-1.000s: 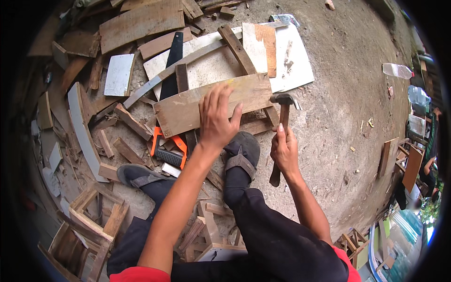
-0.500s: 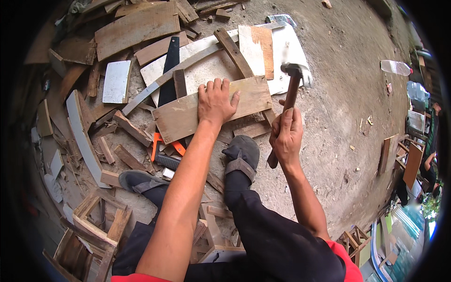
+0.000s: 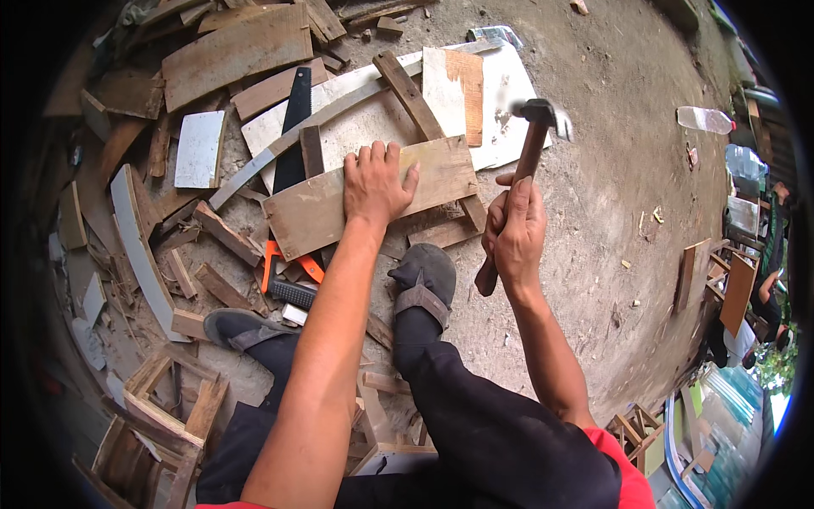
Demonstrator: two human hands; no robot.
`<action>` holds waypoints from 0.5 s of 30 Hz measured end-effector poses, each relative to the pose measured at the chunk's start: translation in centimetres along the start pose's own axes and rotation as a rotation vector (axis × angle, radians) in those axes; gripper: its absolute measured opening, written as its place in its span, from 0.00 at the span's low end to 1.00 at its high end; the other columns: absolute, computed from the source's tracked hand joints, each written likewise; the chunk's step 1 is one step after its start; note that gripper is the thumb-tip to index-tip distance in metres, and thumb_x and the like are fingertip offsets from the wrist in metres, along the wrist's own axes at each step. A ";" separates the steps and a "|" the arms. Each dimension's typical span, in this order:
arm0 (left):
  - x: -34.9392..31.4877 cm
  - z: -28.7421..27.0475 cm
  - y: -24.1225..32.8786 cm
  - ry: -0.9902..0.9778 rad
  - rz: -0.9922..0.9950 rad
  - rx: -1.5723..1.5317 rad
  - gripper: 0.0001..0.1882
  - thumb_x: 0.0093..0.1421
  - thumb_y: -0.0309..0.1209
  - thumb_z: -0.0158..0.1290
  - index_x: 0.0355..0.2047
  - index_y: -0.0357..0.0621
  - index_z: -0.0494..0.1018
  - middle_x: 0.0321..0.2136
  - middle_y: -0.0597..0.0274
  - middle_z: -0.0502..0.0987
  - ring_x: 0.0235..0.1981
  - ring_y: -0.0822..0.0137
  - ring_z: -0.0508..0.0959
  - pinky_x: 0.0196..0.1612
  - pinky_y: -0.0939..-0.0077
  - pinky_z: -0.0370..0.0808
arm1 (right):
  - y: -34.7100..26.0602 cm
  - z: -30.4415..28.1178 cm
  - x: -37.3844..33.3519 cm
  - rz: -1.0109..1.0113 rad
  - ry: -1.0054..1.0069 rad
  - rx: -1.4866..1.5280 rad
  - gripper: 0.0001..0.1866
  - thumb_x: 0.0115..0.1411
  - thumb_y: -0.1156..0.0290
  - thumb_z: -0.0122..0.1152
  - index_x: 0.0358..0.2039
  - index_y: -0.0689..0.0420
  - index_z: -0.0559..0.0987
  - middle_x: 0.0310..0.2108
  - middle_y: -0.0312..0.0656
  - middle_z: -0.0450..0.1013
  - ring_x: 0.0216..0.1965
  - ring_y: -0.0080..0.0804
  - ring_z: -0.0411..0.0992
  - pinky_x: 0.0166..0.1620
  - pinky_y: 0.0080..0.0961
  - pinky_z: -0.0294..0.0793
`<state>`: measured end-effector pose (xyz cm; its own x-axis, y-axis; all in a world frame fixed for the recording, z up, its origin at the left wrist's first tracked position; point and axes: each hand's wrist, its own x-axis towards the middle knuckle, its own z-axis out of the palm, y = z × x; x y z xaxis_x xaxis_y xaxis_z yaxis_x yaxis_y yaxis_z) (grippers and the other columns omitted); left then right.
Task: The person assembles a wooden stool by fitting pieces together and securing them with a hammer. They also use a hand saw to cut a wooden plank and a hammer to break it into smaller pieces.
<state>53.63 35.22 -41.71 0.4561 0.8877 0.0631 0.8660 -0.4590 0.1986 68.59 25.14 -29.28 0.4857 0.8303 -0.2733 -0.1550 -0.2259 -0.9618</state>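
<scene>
My left hand grips a flat wooden plank from above, its fingers bent over the far edge and the thumb along the face. The plank lies across narrower pieces, one of them a dark wood strip that reaches away beyond it. Closed round the wooden handle of a claw hammer, my right hand is raised to the right of the plank. The hammer's head points up and away, apart from the plank, and is slightly blurred. A handsaw with an orange and black handle lies partly under the plank.
Scrap boards and a white-faced board are heaped at the left. A white panel lies beyond the plank. Wooden frames stand at lower left. A plastic bottle rests at right; another person is at the far right edge.
The scene has shifted slightly left in view. The hammer stays raised, with its head tilted a little further right. My left hand keeps its place on the plank.
</scene>
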 end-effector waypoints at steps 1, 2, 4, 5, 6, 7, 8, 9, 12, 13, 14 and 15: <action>0.0 0.0 0.0 -0.015 0.000 0.004 0.26 0.63 0.53 0.45 0.47 0.43 0.71 0.38 0.57 0.72 0.42 0.60 0.71 0.50 0.61 0.63 | -0.3 0.0 0.0 -0.046 -0.023 -0.020 0.19 0.74 0.54 0.40 0.43 0.59 0.69 0.17 0.26 0.59 0.14 0.11 0.54 0.16 0.13 0.54; 0.1 0.0 0.1 -0.012 0.002 0.002 0.26 0.63 0.53 0.45 0.47 0.43 0.71 0.38 0.57 0.72 0.42 0.60 0.72 0.50 0.60 0.63 | -0.5 0.0 0.2 -0.095 -0.052 -0.039 0.19 0.74 0.55 0.41 0.43 0.60 0.70 0.17 0.27 0.60 0.15 0.11 0.55 0.18 0.13 0.54; 0.1 0.0 0.2 -0.004 0.003 -0.002 0.25 0.63 0.52 0.45 0.46 0.43 0.71 0.38 0.56 0.72 0.42 0.60 0.72 0.51 0.60 0.64 | 0.7 -0.1 1.0 -0.166 -0.071 -0.201 0.19 0.73 0.55 0.43 0.42 0.61 0.71 0.18 0.29 0.63 0.17 0.13 0.58 0.20 0.16 0.57; 0.1 0.1 0.2 0.030 0.008 -0.015 0.25 0.62 0.52 0.46 0.45 0.43 0.72 0.37 0.56 0.72 0.42 0.59 0.72 0.50 0.60 0.64 | 1.6 -0.2 1.2 -0.201 -0.081 -0.282 0.20 0.73 0.55 0.43 0.42 0.61 0.72 0.19 0.30 0.65 0.18 0.14 0.59 0.22 0.17 0.58; 0.1 0.3 0.3 0.064 0.013 -0.028 0.24 0.62 0.51 0.47 0.44 0.42 0.72 0.37 0.55 0.72 0.42 0.58 0.72 0.49 0.59 0.64 | 2.7 -0.5 1.2 -0.122 -0.074 -0.368 0.21 0.72 0.54 0.45 0.40 0.63 0.74 0.21 0.34 0.69 0.22 0.18 0.63 0.25 0.22 0.62; 0.1 0.4 0.3 0.099 0.020 -0.042 0.23 0.62 0.50 0.48 0.43 0.42 0.72 0.36 0.55 0.72 0.41 0.57 0.72 0.49 0.59 0.64 | 3.7 -0.6 1.3 -0.066 -0.082 -0.444 0.22 0.72 0.54 0.45 0.40 0.63 0.74 0.21 0.35 0.69 0.23 0.19 0.65 0.26 0.23 0.63; 0.1 0.3 0.3 0.080 0.015 -0.038 0.23 0.62 0.50 0.48 0.43 0.42 0.72 0.36 0.55 0.72 0.41 0.57 0.72 0.49 0.59 0.64 | 4.4 -0.5 1.5 -0.008 -0.090 -0.521 0.23 0.72 0.53 0.44 0.40 0.64 0.74 0.22 0.36 0.70 0.24 0.20 0.66 0.26 0.23 0.64; 0.1 0.2 0.4 0.061 0.012 -0.034 0.23 0.61 0.50 0.48 0.43 0.42 0.72 0.36 0.55 0.72 0.41 0.57 0.72 0.49 0.59 0.64 | 4.9 -0.7 1.7 0.127 -0.088 -0.583 0.23 0.73 0.53 0.43 0.41 0.63 0.74 0.22 0.35 0.68 0.25 0.20 0.66 0.27 0.23 0.64; 0.0 0.0 0.2 0.018 0.001 -0.002 0.24 0.62 0.51 0.46 0.44 0.43 0.72 0.37 0.57 0.72 0.42 0.59 0.72 0.49 0.61 0.64 | 3.5 0.1 0.8 0.045 -0.007 -0.370 0.23 0.73 0.53 0.43 0.42 0.63 0.73 0.21 0.34 0.67 0.24 0.20 0.65 0.27 0.23 0.64; -0.1 0.0 0.0 0.007 -0.002 0.013 0.24 0.63 0.52 0.45 0.44 0.43 0.72 0.37 0.57 0.72 0.42 0.60 0.72 0.49 0.62 0.64 | 2.0 0.6 0.5 0.022 -0.004 -0.330 0.21 0.73 0.55 0.43 0.44 0.63 0.73 0.20 0.32 0.65 0.22 0.20 0.64 0.26 0.23 0.64; 0.0 0.0 0.0 0.013 -0.001 0.008 0.24 0.63 0.52 0.46 0.44 0.44 0.72 0.37 0.57 0.72 0.42 0.61 0.72 0.48 0.62 0.64 | 1.0 0.9 0.2 -0.011 -0.023 -0.302 0.21 0.73 0.56 0.43 0.44 0.63 0.73 0.21 0.32 0.65 0.22 0.20 0.63 0.26 0.23 0.64; 0.0 0.0 0.0 0.019 0.000 0.004 0.24 0.62 0.52 0.46 0.44 0.44 0.72 0.37 0.57 0.72 0.41 0.61 0.72 0.48 0.62 0.64 | 0.3 1.0 0.0 -0.045 -0.043 -0.274 0.20 0.73 0.57 0.44 0.45 0.63 0.73 0.21 0.32 0.65 0.22 0.20 0.63 0.26 0.22 0.63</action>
<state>53.65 35.19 -41.73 0.4526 0.8880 0.0814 0.8666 -0.4595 0.1946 67.68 25.64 -29.52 0.4490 0.8620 -0.2351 0.1066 -0.3129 -0.9438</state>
